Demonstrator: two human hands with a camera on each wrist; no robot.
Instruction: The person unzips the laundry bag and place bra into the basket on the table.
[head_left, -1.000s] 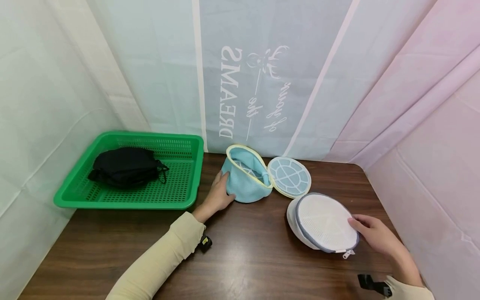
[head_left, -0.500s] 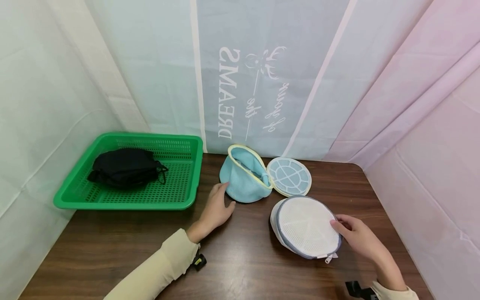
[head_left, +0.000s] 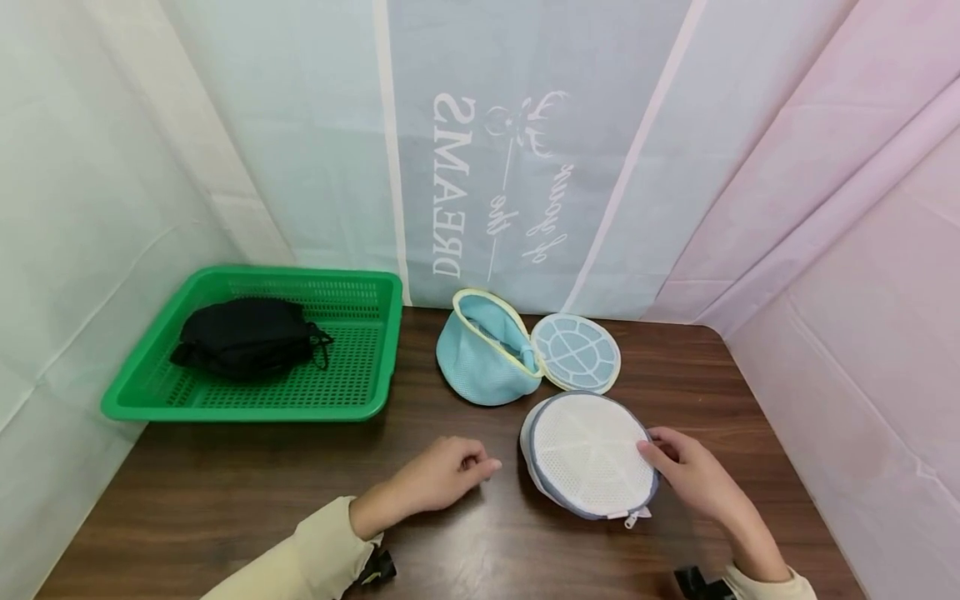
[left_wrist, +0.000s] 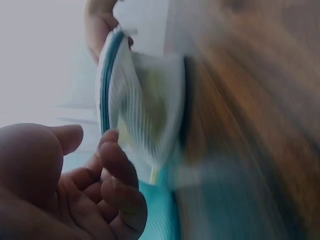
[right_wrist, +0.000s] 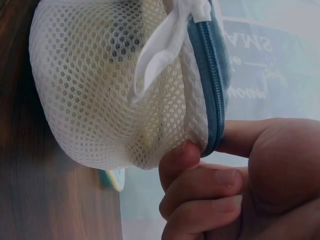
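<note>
A round white mesh laundry bag [head_left: 596, 458] with a grey-blue zipped rim stands at the centre right of the head view. My right hand [head_left: 693, 467] pinches its rim between thumb and fingers; the right wrist view shows the zip [right_wrist: 212, 75] and a white pull loop [right_wrist: 157, 55] above them. Something pale yellow shows dimly through the mesh. To the left of that bag my left hand [head_left: 442, 475] holds nothing, its fingers loosely curled. Behind both hands a light blue mesh bag [head_left: 480, 367] with yellow trim lies with its round lid [head_left: 576, 354] folded out.
A green plastic basket [head_left: 247, 414] sits at the back left of the wooden table [head_left: 465, 550], with a black drawstring pouch [head_left: 247, 337] inside. Fabric curtains [head_left: 322, 150] with mirrored lettering close off the back and both sides.
My left hand has let go of the light blue bag and come back toward the near edge. My right hand has brought the white laundry bag leftward.
</note>
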